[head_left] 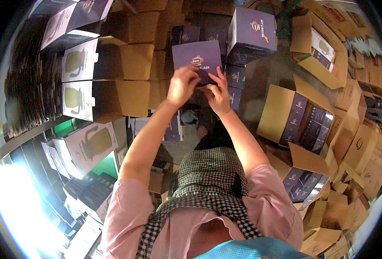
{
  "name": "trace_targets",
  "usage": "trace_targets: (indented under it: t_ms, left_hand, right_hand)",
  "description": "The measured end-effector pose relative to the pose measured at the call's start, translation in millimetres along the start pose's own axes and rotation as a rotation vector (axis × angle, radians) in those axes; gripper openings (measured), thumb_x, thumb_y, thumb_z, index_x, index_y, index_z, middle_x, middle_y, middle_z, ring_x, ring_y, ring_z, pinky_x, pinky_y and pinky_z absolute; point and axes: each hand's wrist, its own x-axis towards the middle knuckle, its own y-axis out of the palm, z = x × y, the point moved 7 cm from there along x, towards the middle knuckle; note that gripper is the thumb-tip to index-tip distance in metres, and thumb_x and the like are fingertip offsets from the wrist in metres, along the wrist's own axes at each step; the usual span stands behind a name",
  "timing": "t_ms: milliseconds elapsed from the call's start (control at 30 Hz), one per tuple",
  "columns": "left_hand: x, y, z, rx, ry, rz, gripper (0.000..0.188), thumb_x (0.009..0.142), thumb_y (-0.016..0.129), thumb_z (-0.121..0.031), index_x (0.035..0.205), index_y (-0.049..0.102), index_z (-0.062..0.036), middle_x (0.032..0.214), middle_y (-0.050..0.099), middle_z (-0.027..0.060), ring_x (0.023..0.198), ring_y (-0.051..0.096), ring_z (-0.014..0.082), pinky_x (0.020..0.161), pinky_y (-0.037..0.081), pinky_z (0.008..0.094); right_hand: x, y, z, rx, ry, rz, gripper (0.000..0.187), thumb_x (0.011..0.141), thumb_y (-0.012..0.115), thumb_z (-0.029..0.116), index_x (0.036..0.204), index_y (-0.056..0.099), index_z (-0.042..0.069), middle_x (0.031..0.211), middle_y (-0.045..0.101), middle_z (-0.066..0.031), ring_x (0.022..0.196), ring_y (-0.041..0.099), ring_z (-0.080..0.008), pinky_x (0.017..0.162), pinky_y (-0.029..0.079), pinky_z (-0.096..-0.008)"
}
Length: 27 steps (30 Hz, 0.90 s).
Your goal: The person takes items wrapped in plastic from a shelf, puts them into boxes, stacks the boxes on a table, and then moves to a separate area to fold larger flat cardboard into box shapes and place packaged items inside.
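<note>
A dark purple vacuum flask box [186, 54] with a gold emblem is in front of me, its printed top face toward me. My right hand [218, 93] holds the box at its near right corner, with fingers resting on the top face and the thumb at the near edge. Over the near left part of the box, my left hand [183, 86] has its fingers curled in. They are slightly blurred, and whatever may be between them is hidden. Both hands nearly meet at the near edge. A larger purple box [251, 34] stands just beyond on the right.
Open brown cartons [137, 62] with white-and-black flask boxes [77, 100] line the left. On the right, an open carton [274, 114] holds several purple boxes [293, 118], and loose cardboard [329, 211] is heaped behind it. More small purple boxes [235, 77] sit beside the held one.
</note>
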Motion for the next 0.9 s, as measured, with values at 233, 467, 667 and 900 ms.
trace_targets:
  t_ms: [233,467,667,900]
  left_hand:
    - [12,4,52,0.019,-0.383,-0.057,0.090,0.084,0.074,-0.032,0.150,0.021,-0.0027,0.155,0.010,0.0286,0.140,0.024,0.0465,0.110,0.034,0.0514]
    - [12,4,48,-0.044,-0.421,-0.061,0.092,0.082,0.076,-0.035,0.151,0.023,-0.0062,0.156,0.011,0.0267,0.136,0.034,0.0465,0.103,0.045,0.0468]
    - [12,1,54,-0.124,-0.430,-0.094,0.092,0.080,0.077,-0.036,0.150,0.026,-0.0058,0.156,0.011,0.0251,0.135,0.034,0.0467,0.102,0.045,0.0467]
    - [9,1,56,-0.058,-0.403,-0.133,0.094,0.078,0.080,-0.033,0.150,0.027,-0.0060,0.157,0.012,0.0242,0.136,0.034,0.0457,0.102,0.045,0.0469]
  right_hand:
    - [9,22,16,-0.417,-0.006,0.149,0.043,0.086,0.068,0.026,0.128,0.059,0.023,0.145,0.038,-0.0112,0.141,0.028,-0.0350,0.109,0.027,-0.0659]
    - [1,22,10,-0.396,-0.110,0.144,0.045,0.086,0.067,0.035,0.129,0.059,0.026,0.150,0.037,-0.0121,0.142,0.026,-0.0391,0.107,0.032,-0.0624]
    - [5,18,14,-0.354,-0.178,0.111,0.040,0.086,0.069,0.033,0.125,0.063,0.026,0.146,0.043,-0.0108,0.140,0.030,-0.0384,0.106,0.034,-0.0606]
    - [4,16,12,-0.275,-0.124,0.015,0.030,0.080,0.075,0.031,0.109,0.072,0.027,0.133,0.055,-0.0030,0.132,0.041,-0.0315,0.105,0.036,-0.0515]
